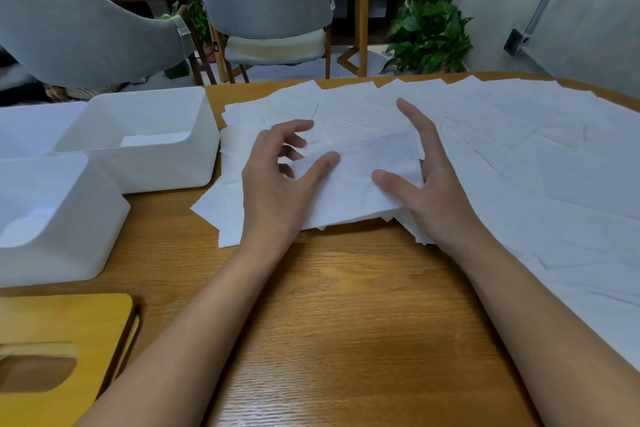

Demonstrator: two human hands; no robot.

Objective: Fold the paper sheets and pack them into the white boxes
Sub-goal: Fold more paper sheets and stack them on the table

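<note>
Hands palm-inward, fingers spread: left hand (277, 177) and right hand (429, 180) pinching folded paper sheet (353, 180) ends above table (346, 322).

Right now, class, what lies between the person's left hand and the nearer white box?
In the head view, between the left hand and the nearer white box lie the corner of a loose paper sheet and bare wooden table.

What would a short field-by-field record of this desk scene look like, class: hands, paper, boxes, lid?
left hand: thumb on the folded paper sheet
right hand: thumb on the sheet's other end
loose paper sheets: spread over the wooden table
far white box: open, some paper inside
near white box: open, contents unclear
wooden lid: flat, near left corner
</note>
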